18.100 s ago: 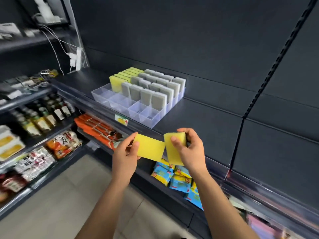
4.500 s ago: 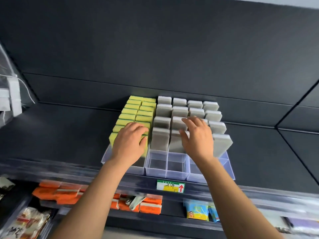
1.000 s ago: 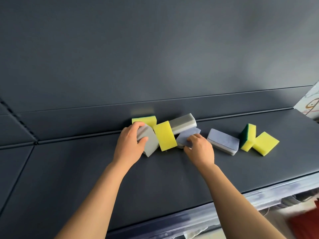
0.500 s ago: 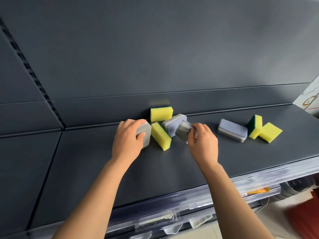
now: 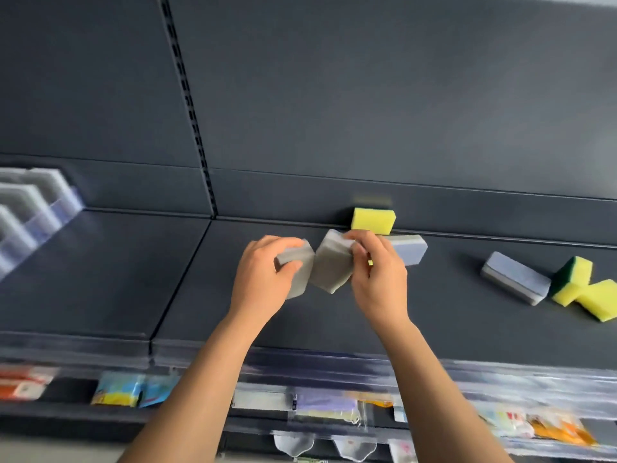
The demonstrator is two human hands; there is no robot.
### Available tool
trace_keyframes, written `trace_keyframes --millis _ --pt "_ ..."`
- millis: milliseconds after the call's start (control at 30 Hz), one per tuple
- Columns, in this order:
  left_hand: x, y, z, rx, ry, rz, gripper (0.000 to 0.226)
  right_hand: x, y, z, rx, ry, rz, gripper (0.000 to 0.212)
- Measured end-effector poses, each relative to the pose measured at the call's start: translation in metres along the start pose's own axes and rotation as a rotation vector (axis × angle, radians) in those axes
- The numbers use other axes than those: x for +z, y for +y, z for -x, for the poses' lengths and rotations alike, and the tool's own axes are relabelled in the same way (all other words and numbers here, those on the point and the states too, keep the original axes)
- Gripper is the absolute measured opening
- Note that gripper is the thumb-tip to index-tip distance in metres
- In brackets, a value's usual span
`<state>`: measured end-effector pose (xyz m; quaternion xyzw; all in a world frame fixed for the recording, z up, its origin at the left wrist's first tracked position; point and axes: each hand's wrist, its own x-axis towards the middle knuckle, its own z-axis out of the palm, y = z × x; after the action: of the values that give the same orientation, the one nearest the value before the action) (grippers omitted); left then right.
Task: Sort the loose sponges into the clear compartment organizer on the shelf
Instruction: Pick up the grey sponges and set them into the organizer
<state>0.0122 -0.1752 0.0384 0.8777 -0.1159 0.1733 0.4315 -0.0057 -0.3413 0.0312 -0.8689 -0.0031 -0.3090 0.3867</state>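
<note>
My left hand (image 5: pixel 263 279) grips a grey sponge (image 5: pixel 298 267) above the dark shelf (image 5: pixel 133 279). My right hand (image 5: pixel 377 275) holds a second grey sponge (image 5: pixel 330 265) right beside it, the two sponges touching. Behind my right hand lies another grey sponge (image 5: pixel 409 250), and a yellow sponge (image 5: pixel 372 220) stands against the back wall. Further right are a grey sponge (image 5: pixel 516 282), a yellow-green sponge (image 5: pixel 572 279) and a yellow sponge (image 5: pixel 597 304). The clear compartment organizer (image 5: pixel 30 215), blurred and holding grey sponges, shows at the far left edge.
A slotted upright rail (image 5: pixel 190 105) splits the dark back panel. The shelf's clear front strip (image 5: pixel 334 359) runs below my wrists. Packaged goods (image 5: pixel 120 394) lie on the lower shelf underneath.
Both hands have lifted their grey sponges off the shelf and brought them together. The view has swung left, bringing the organizer into sight. The yellow sponge between my hands is no longer seen.
</note>
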Motion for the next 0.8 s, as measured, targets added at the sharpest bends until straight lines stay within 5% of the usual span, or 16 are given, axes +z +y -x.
trace_keyframes --millis 267,800 --pt "-0.052 -0.026 0.039 -0.188 0.12 -0.007 0.03 0.038 -0.033 0.02 -0.088 -0.28 -0.278 0.035" --pt "-0.24 -0.135 0.103 -0.327 0.247 -0.046 0.029 0.176 -0.195 0.08 -0.172 -0.457 -0.399 0.035"
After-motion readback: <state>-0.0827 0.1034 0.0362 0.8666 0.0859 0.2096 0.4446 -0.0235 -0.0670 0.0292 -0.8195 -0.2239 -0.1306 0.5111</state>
